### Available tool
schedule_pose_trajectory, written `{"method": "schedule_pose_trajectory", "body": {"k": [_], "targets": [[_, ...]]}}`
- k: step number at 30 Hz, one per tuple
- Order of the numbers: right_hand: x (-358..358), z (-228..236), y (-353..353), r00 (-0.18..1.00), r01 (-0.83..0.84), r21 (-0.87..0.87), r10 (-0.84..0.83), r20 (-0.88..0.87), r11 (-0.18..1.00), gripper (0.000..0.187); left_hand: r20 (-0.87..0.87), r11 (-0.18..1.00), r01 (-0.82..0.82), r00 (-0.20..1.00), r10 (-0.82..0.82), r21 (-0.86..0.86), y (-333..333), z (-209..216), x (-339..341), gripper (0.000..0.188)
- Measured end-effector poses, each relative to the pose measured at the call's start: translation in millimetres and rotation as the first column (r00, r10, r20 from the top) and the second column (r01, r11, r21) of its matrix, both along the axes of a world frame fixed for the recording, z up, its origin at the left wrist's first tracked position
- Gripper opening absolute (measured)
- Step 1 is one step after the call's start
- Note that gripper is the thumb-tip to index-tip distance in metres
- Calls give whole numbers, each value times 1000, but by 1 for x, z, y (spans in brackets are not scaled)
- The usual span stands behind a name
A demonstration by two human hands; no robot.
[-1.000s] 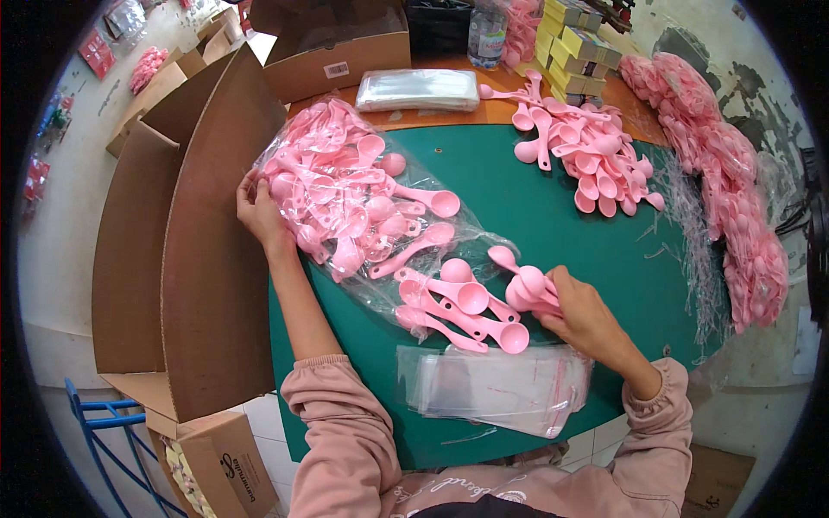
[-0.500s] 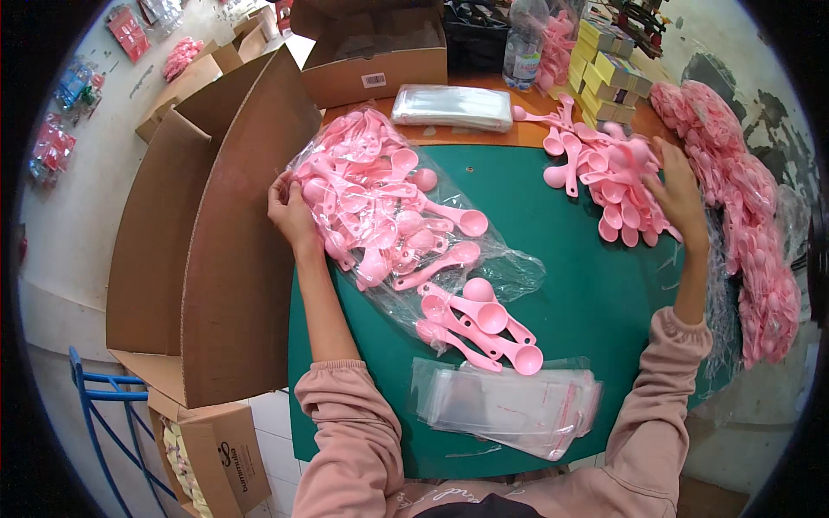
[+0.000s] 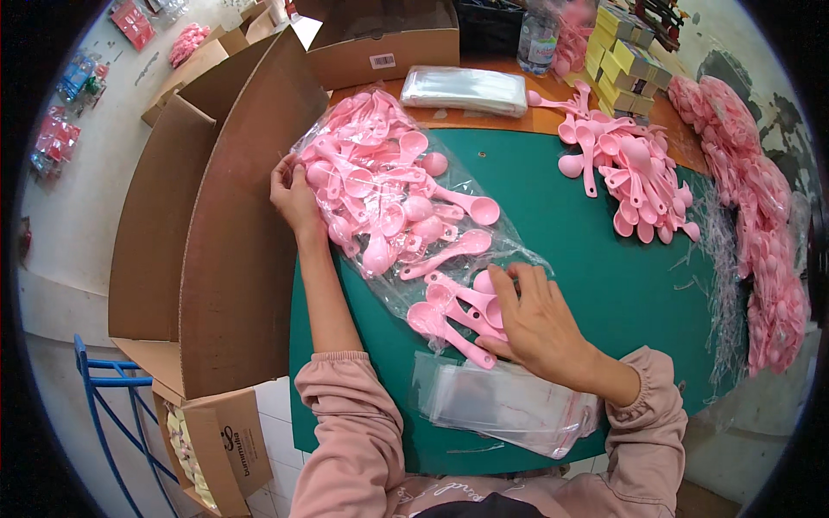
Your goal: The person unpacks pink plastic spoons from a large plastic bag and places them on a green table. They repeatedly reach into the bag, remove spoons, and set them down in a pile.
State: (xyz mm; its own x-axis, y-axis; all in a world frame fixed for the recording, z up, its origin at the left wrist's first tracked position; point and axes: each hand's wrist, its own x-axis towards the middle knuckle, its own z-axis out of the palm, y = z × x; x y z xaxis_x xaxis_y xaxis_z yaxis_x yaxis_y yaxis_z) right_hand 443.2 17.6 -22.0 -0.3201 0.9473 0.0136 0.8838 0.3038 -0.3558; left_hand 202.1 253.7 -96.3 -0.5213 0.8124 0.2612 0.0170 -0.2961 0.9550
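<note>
A clear plastic bag (image 3: 509, 237) full of pink measuring spoons (image 3: 371, 186) lies across the left of the green table. My left hand (image 3: 295, 197) is closed at the bag's left edge, thumb and fingers pinching the plastic. Several loose pink measuring spoons (image 3: 449, 332) rest by the bag's lower end. Over them is my right hand (image 3: 548, 324), its fingers curved and its thumb apart from the index finger. It hides some of the spoons beneath. A stack of clear flat plastic sleeves (image 3: 501, 406) lies just below that hand.
A pile of loose pink spoons (image 3: 635, 173) sits at the far right, beside long bundles of bagged pink pieces (image 3: 760, 233). Clear sleeve packs (image 3: 464, 91), a water bottle (image 3: 538, 43) and yellow-edged stacks (image 3: 620, 69) stand behind. A large open carton (image 3: 242, 198) borders the left.
My right hand has come from the far-right spoon pile down and left to the loose spoons by the bag. My left hand stays at the bag's edge. The view has shifted slightly.
</note>
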Motion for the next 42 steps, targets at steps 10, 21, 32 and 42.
{"method": "schedule_pose_trajectory", "body": {"k": [10, 21, 32, 42], "targets": [[3, -22, 2, 995, 100, 37, -101, 19, 994, 38, -16, 1000, 18, 1000, -18, -2, 1, -2, 1, 16], [96, 55, 43, 928, -206, -545, -14, -371, 813, 36, 2, 1000, 16, 1000, -16, -2, 0, -4, -6, 18], [182, 21, 86, 907, 313, 660, -420, 5, 683, 42, -64, 1000, -8, 998, 7, -9, -2, 3, 4, 17], [-13, -7, 49, 891, -367, 281, 421, -168, 887, 49, 16, 1000, 11, 1000, -11, -4, 1, 1, 1, 18]]}}
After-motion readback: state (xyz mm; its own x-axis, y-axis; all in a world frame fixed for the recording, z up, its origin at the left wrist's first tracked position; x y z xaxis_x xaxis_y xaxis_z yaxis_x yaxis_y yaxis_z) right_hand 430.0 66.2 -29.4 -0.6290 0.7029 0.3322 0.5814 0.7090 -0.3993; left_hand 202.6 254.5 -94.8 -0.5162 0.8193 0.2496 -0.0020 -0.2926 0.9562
